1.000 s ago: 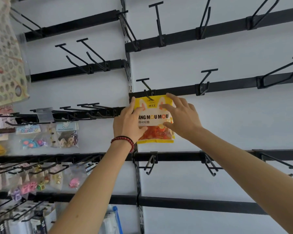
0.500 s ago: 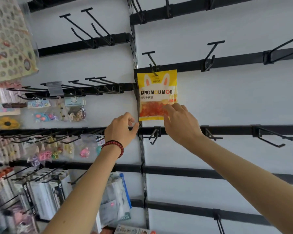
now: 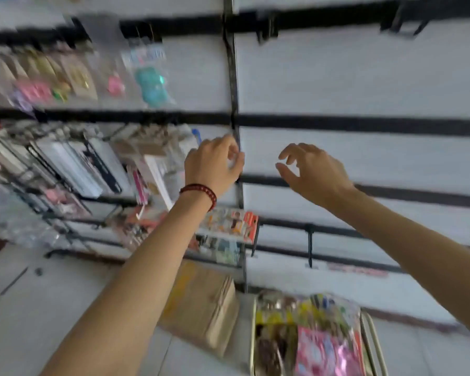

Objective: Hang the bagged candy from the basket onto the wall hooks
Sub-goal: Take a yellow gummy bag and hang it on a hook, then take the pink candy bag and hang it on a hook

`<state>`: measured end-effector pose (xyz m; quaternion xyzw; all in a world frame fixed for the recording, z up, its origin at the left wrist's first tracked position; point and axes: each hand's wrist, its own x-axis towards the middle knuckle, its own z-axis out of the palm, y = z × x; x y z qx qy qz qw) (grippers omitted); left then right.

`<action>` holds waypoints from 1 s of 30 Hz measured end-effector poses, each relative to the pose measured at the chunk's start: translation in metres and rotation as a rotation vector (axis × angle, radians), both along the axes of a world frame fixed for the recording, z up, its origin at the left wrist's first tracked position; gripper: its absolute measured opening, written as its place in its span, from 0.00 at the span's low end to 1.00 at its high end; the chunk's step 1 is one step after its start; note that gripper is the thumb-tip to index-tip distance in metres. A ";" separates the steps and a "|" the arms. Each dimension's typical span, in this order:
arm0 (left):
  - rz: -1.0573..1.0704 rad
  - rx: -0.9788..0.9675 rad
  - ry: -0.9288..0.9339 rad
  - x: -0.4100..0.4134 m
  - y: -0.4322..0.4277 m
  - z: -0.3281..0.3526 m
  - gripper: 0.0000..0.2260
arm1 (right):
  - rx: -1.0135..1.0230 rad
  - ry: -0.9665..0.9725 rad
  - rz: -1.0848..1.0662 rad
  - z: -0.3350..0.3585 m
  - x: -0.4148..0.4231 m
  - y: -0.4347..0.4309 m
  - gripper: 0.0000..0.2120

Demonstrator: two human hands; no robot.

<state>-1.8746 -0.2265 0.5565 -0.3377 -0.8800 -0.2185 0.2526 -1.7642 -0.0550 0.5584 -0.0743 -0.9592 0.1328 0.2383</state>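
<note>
Two hands up at the wall, neither holding anything; frame smeared.
We log the left hand (image 3: 215,164), red bead bracelet (image 3: 201,189) at its wrist, loosely curled in front of the black upright (image 3: 235,104); whether it touches the upright we cannot tell. We put the right hand (image 3: 314,172) just right of the upright, fingers bent and spread, thumb apart. Bagged candy (image 3: 318,346) lies in the basket (image 3: 371,337), below the upright's foot and to its right.
</note>
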 end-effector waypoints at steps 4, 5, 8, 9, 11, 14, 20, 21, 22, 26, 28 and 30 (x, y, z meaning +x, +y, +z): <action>-0.027 -0.054 0.003 0.020 0.002 -0.073 0.09 | -0.006 0.088 0.075 -0.091 0.010 -0.005 0.09; -0.034 -0.061 -0.013 0.026 0.003 -0.091 0.09 | -0.002 0.093 0.079 -0.112 0.015 -0.007 0.09; -0.067 -0.071 -0.035 0.045 0.000 -0.147 0.08 | 0.009 0.066 0.075 -0.170 0.036 -0.013 0.10; -0.080 -0.065 -0.041 0.053 -0.003 -0.166 0.08 | -0.001 0.045 0.079 -0.189 0.044 -0.014 0.10; -0.117 -0.069 -0.069 0.071 -0.008 -0.202 0.07 | -0.043 -0.021 0.084 -0.225 0.061 -0.014 0.09; -0.160 -0.133 -0.170 0.100 -0.012 -0.255 0.07 | -0.101 -0.151 0.133 -0.278 0.092 -0.012 0.08; -0.118 -0.307 -0.430 0.142 -0.023 -0.357 0.08 | -0.142 -0.472 0.111 -0.369 0.154 -0.013 0.15; -0.101 -0.332 -0.463 0.147 -0.025 -0.372 0.07 | -0.160 -0.512 0.066 -0.383 0.161 -0.011 0.16; -0.085 -0.353 -0.499 0.152 -0.027 -0.386 0.07 | -0.181 -0.549 0.015 -0.394 0.166 -0.008 0.16; -0.027 -0.454 -0.607 0.165 -0.027 -0.427 0.11 | -0.212 -0.714 -0.155 -0.430 0.179 0.004 0.27; -0.024 -0.478 -0.634 0.171 -0.022 -0.441 0.14 | -0.219 -0.741 -0.220 -0.442 0.185 0.010 0.32; -0.028 -0.502 -0.655 0.176 -0.017 -0.452 0.16 | -0.238 -0.730 -0.273 -0.452 0.192 0.017 0.35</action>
